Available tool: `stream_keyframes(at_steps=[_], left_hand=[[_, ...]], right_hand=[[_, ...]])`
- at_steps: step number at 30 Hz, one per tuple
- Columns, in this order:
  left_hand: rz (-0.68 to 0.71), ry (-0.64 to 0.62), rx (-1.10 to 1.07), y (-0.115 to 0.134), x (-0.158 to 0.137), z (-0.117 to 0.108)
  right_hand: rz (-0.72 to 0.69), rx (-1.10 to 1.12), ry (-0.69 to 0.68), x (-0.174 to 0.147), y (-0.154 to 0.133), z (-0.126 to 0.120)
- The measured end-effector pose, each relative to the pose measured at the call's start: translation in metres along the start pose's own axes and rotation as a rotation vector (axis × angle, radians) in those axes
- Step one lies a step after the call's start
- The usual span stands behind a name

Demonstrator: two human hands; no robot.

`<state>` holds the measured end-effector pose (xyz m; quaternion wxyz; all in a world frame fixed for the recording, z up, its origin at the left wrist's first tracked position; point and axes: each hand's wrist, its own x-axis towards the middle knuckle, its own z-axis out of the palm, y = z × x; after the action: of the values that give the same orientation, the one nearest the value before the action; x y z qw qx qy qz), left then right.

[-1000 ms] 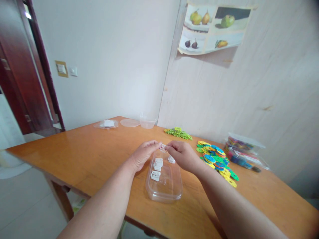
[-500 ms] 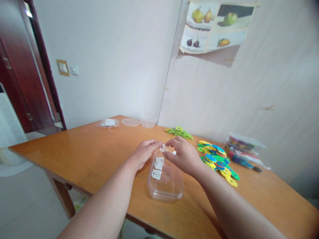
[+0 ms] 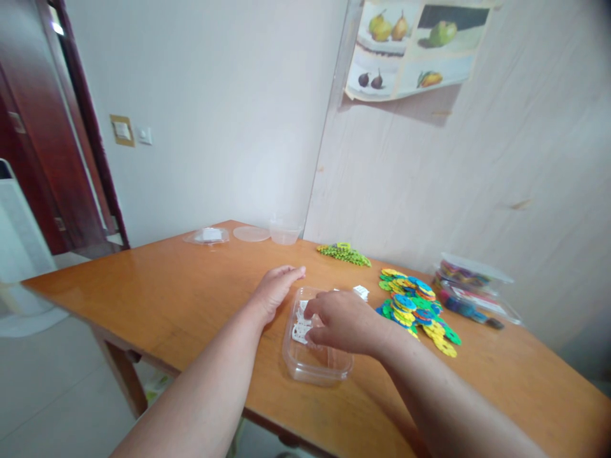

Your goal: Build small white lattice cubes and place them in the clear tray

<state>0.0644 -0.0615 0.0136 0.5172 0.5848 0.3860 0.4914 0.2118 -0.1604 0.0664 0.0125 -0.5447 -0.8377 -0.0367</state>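
A clear plastic container stands on the table, with several small white openwork plastic pieces along its left side. My right hand reaches down into the container, thumb and forefinger pinched about a white piece beside the others. The fingertips hide part of that piece. Just left of the container's far end, my left hand is held with its fingers stretched out and nothing in them. Further white pieces lie on the table past my right hand.
Yellow, blue and green notched discs are heaped on the right. Behind lies a pile of green pieces. Clear boxes stand by the wall. A clear tub and lids sit at the far edge.
My right hand has moved down and toward me, into the container, with a white piece. My left hand has let go of that piece and stays at the container's left.
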Motion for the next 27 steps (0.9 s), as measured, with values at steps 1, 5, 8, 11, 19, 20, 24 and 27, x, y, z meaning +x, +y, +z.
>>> stream_keyframes(at_steps=[1, 5, 8, 11, 19, 20, 24, 27], left_hand=[[0.002, -0.003, -0.004, 0.001, 0.0, 0.0], [0.0, -0.013, -0.013, 0.002, -0.001, 0.001], [-0.006, -0.018, -0.01, 0.002, -0.001, 0.001], [-0.006, -0.023, -0.012, 0.001, -0.001, 0.001], [0.007, -0.042, -0.024, -0.001, -0.001, 0.003], [0.008, -0.041, -0.028, -0.002, -0.001, 0.003], [0.01, -0.048, -0.042, -0.003, -0.001, 0.004], [0.015, -0.051, -0.04, -0.003, -0.001, 0.004]], right_hand=[[0.005, -0.013, -0.007, 0.001, -0.001, 0.001], [0.027, -0.029, -0.036, 0.004, -0.003, 0.002], [0.026, -0.018, -0.033, 0.003, -0.003, 0.002], [0.027, -0.033, -0.023, 0.002, -0.002, 0.002], [0.021, -0.127, -0.063, 0.004, -0.015, 0.001], [0.02, -0.135, -0.061, 0.004, -0.016, 0.002], [0.005, -0.155, -0.072, 0.007, -0.019, 0.003], [-0.014, -0.169, -0.061, 0.007, -0.021, 0.004]])
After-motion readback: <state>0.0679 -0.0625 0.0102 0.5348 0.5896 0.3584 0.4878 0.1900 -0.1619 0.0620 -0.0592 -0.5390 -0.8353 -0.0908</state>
